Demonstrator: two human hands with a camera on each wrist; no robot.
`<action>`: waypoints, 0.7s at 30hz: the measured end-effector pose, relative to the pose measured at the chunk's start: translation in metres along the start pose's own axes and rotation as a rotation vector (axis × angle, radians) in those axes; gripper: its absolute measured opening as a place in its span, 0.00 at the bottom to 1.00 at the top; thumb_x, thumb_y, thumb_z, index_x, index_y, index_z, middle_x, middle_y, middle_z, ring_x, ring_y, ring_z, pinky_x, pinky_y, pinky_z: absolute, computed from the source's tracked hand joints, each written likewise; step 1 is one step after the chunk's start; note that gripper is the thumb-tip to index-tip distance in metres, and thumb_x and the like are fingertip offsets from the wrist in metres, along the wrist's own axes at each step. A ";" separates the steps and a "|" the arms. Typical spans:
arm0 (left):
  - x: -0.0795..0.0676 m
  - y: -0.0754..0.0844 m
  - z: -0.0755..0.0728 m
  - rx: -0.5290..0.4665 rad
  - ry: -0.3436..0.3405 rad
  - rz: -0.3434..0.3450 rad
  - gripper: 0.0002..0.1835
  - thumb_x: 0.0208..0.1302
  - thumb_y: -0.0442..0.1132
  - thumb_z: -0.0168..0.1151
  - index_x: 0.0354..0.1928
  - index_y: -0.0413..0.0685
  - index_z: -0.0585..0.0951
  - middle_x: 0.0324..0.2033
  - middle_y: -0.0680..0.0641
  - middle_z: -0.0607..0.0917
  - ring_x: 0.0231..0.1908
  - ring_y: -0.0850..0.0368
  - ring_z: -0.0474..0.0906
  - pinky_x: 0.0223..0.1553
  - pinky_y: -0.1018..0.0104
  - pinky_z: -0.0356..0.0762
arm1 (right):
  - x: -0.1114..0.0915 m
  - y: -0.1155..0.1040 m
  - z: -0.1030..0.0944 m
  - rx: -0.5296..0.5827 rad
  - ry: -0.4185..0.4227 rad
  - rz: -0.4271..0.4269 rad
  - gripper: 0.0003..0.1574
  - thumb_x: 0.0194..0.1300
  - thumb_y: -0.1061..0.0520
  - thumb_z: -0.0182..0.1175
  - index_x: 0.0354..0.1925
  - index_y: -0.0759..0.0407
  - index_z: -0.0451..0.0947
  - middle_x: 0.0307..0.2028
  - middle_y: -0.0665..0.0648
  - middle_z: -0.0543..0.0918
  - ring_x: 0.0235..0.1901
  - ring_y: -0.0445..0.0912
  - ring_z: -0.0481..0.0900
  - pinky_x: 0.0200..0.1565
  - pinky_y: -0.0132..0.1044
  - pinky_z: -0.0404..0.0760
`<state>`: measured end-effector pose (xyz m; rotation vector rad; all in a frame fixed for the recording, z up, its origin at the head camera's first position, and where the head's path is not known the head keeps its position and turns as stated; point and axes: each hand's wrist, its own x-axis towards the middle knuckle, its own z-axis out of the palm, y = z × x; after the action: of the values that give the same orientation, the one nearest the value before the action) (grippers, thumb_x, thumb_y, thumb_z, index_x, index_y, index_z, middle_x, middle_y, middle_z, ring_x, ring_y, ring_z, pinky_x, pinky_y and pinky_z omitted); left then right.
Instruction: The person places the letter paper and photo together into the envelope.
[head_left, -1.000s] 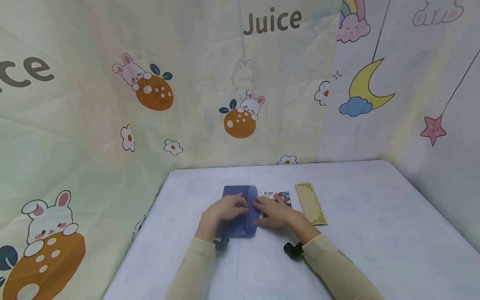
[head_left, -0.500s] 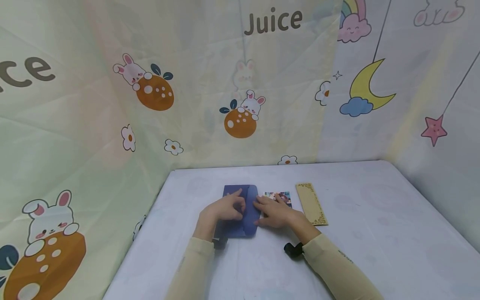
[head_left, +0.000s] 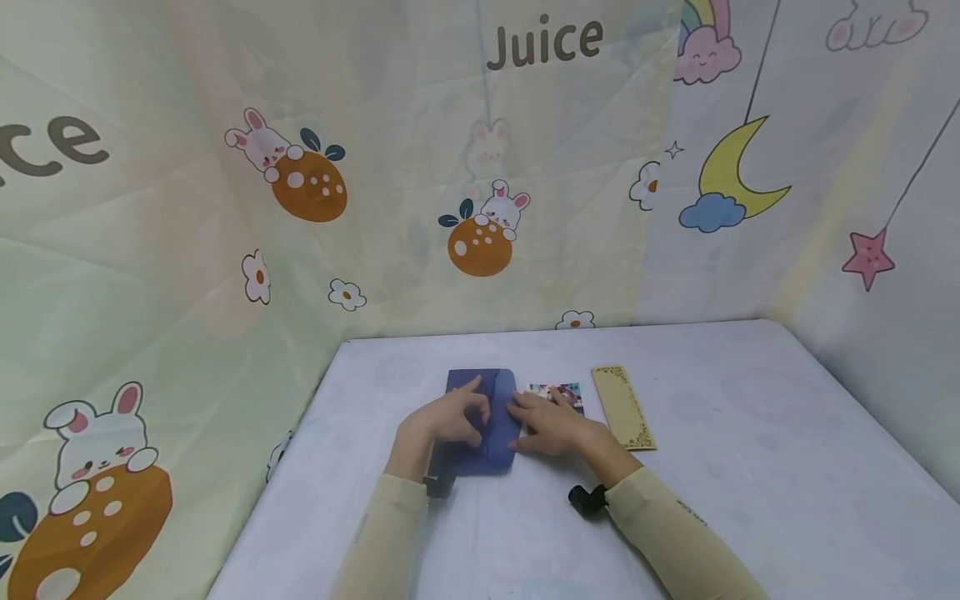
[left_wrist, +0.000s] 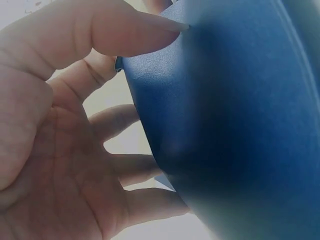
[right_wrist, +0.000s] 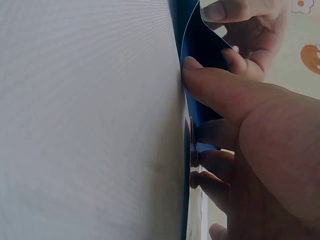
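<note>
A dark blue paper envelope lies on the white table with its flap side towards the right. My left hand pinches the envelope's upper layer; in the left wrist view the thumb is on the near face of the blue paper and the fingers go behind its edge. The paper bows up from the table in the right wrist view, leaving a dark gap. My right hand rests on the flap's right edge with fingers extended. Its outer fingers partly cover a small colourful picture card.
To the right of the card lies a gold strip with ornate corners. A cloth printed with rabbits and oranges hangs behind the white table. A black wrist camera sits below my right wrist.
My left hand has shifted slightly left, its index finger and thumb now forming a rounder pinch. My right hand, the card and the gold strip stay put.
</note>
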<state>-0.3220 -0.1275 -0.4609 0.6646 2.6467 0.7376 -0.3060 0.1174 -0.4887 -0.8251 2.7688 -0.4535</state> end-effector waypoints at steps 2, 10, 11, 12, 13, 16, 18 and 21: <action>0.000 0.000 -0.001 -0.002 0.000 0.007 0.15 0.49 0.34 0.76 0.33 0.60 0.80 0.83 0.44 0.52 0.79 0.30 0.53 0.73 0.36 0.62 | 0.000 0.000 0.000 0.000 0.000 0.002 0.49 0.70 0.31 0.61 0.79 0.51 0.62 0.83 0.56 0.55 0.82 0.53 0.51 0.79 0.65 0.36; -0.001 -0.003 -0.003 -0.002 0.030 0.048 0.16 0.46 0.33 0.79 0.31 0.60 0.81 0.84 0.41 0.47 0.72 0.36 0.66 0.69 0.40 0.68 | -0.001 0.000 0.000 0.006 0.003 0.001 0.49 0.70 0.32 0.61 0.79 0.51 0.63 0.83 0.57 0.55 0.82 0.53 0.51 0.79 0.65 0.37; -0.002 -0.003 -0.003 -0.001 0.033 0.052 0.17 0.46 0.33 0.79 0.31 0.60 0.81 0.84 0.40 0.46 0.71 0.37 0.67 0.69 0.41 0.69 | -0.001 0.000 0.000 0.008 0.003 0.000 0.49 0.70 0.32 0.61 0.79 0.51 0.63 0.83 0.57 0.55 0.82 0.53 0.51 0.79 0.65 0.37; -0.002 -0.002 -0.004 -0.002 0.035 0.056 0.17 0.45 0.33 0.80 0.31 0.59 0.81 0.84 0.40 0.45 0.70 0.37 0.68 0.68 0.41 0.70 | -0.002 0.000 0.000 0.009 0.001 -0.001 0.49 0.70 0.32 0.61 0.79 0.51 0.62 0.83 0.57 0.55 0.82 0.53 0.51 0.79 0.65 0.37; -0.002 -0.002 -0.004 -0.001 0.038 0.060 0.17 0.45 0.33 0.81 0.31 0.59 0.82 0.84 0.40 0.45 0.69 0.37 0.68 0.68 0.41 0.70 | -0.002 0.000 0.000 0.007 -0.001 -0.001 0.49 0.70 0.32 0.61 0.79 0.51 0.62 0.83 0.57 0.54 0.83 0.53 0.51 0.79 0.65 0.36; -0.004 0.000 -0.006 -0.005 0.043 0.063 0.16 0.45 0.34 0.82 0.32 0.58 0.83 0.84 0.41 0.44 0.69 0.38 0.68 0.69 0.42 0.70 | -0.002 0.000 0.000 -0.001 -0.005 -0.003 0.49 0.71 0.31 0.60 0.79 0.51 0.61 0.83 0.57 0.54 0.83 0.53 0.50 0.79 0.65 0.36; -0.005 0.000 -0.007 -0.006 0.049 0.062 0.17 0.44 0.34 0.82 0.31 0.58 0.82 0.84 0.42 0.44 0.70 0.38 0.68 0.69 0.42 0.69 | -0.003 -0.001 0.000 -0.004 -0.005 -0.007 0.49 0.71 0.32 0.60 0.79 0.51 0.62 0.83 0.58 0.54 0.83 0.53 0.51 0.79 0.66 0.36; -0.006 0.001 -0.009 -0.004 0.062 0.058 0.18 0.44 0.35 0.82 0.30 0.60 0.81 0.84 0.42 0.46 0.71 0.38 0.68 0.71 0.42 0.68 | -0.003 -0.001 -0.002 -0.003 0.002 -0.016 0.48 0.71 0.32 0.60 0.79 0.52 0.62 0.82 0.59 0.55 0.82 0.55 0.51 0.79 0.67 0.37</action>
<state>-0.3202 -0.1337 -0.4523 0.7323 2.6909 0.7916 -0.3033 0.1186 -0.4865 -0.8482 2.7670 -0.4539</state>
